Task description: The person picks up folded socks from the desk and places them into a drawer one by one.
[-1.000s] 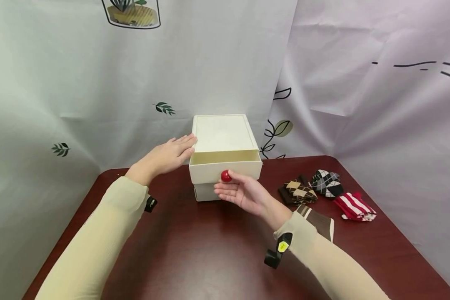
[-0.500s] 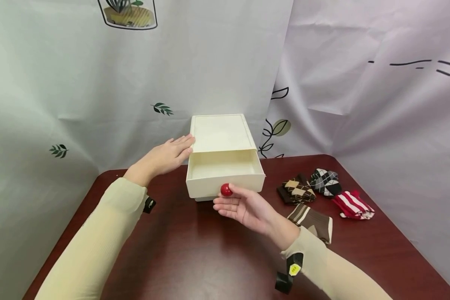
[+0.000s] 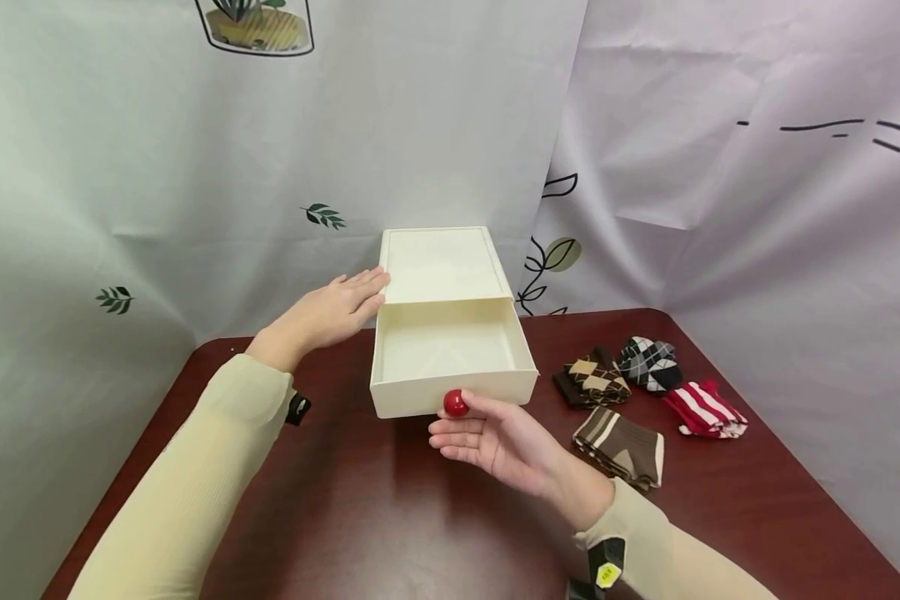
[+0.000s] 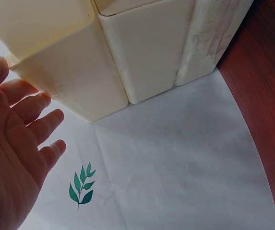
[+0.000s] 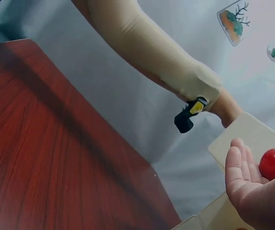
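Note:
A small cream drawer cabinet (image 3: 442, 262) stands at the back of the table, its upper drawer (image 3: 412, 398) pulled well out, with nothing seen inside. My right hand (image 3: 506, 450) pinches the drawer's round red knob (image 3: 455, 403) between thumb and fingers; the right wrist view shows the knob (image 5: 273, 164) held there too. Against the cabinet's left side rests my left hand (image 3: 326, 312), its fingers extended. In the left wrist view the left hand's (image 4: 12, 148) fingertips are near the cream side wall (image 4: 147, 52). The drawer hides the cabinet's lower part in the head view.
Folded socks lie on the right of the dark red table (image 3: 330, 508): brown argyle socks (image 3: 598, 379), black-and-grey argyle socks (image 3: 648, 364), red-and-white striped socks (image 3: 708, 410) and brown socks (image 3: 622, 446) with pale stripes. A patterned white cloth (image 3: 232, 167) hangs behind.
The upper drawer has slid out toward me, from slightly open to widely open, as my right hand drew back with its knob. My left hand stayed at the cabinet's side.

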Motion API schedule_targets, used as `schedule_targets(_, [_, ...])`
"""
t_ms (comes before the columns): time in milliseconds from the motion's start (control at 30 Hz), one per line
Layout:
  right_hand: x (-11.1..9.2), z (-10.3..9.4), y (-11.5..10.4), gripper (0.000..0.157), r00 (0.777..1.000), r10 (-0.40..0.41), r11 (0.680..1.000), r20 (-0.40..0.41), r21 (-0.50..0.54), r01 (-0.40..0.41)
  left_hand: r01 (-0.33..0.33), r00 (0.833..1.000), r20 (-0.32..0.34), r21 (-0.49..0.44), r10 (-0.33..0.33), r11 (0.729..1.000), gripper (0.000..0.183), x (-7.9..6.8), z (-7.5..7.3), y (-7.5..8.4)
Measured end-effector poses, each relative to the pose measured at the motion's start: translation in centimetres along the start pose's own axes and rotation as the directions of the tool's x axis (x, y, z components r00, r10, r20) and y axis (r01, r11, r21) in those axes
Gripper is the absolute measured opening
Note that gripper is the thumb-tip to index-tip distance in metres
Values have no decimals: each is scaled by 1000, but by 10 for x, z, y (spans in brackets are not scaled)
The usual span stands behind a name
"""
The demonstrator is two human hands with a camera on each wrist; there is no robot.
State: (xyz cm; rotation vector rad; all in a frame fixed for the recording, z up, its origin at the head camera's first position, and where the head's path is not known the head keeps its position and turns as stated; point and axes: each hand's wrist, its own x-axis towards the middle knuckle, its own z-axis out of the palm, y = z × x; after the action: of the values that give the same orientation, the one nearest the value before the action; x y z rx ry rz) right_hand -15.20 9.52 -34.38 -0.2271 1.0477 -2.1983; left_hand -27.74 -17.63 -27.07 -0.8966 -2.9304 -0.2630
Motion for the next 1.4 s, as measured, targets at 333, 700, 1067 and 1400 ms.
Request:
schedule_targets(333, [0,-4,4,28,1000,4,1000,25,-18,-4,0,1000,-5,8,0,1000,55,0,-1,0])
schedule_targets(700, [-11,-12,8,27,1000,-18,988,-10,-153,16,-4,1000,5,4,4,1000,54,1,4,3])
schedule_targets(1067, [-36,-38,-17,29,990,-117,817,74,-560,138,-7,1000,2,-5,7,1000,54,-3,0,2])
schedule_targets(1400, [-76,-93,-59,33,979,-203,394,-12,-917,71,-5,1000,1,-10,5,1000,55,-1,2,-1])
